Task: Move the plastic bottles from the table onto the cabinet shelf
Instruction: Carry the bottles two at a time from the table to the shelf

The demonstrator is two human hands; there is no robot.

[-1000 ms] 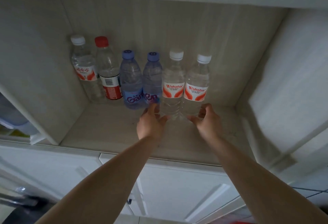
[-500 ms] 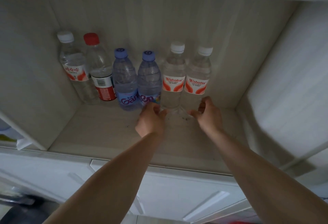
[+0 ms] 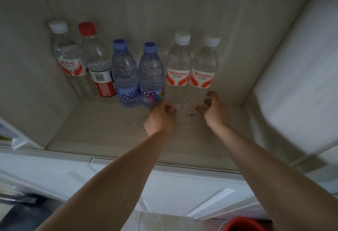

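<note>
You are facing an open cabinet shelf [image 3: 113,132], boxed in by a left wall, a right wall and a back panel, with white cabinet doors [image 3: 182,190] below its front edge. Six bottles stand upright in one row along the back panel, each touching or just beside the next: a clear white-capped bottle [image 3: 68,60] in the left corner, a red-capped bottle [image 3: 97,66], two purple-capped bottles, one to the left [image 3: 125,73] and one to the right [image 3: 150,73], and two white-capped bottles with red-and-white labels, one to the left [image 3: 178,69] and one at the right end [image 3: 203,71]. The front half of the shelf floor is bare, and some room is left between the end bottle and the right wall. Your left hand [image 3: 161,119] has its fingers curled at the base of the left labelled bottle, and your right hand [image 3: 215,111] has its fingers curled around the base of the end bottle; the grip looks loose, and how firmly either holds I cannot tell. A red rim [image 3: 243,224] shows at the bottom edge of the view.
</note>
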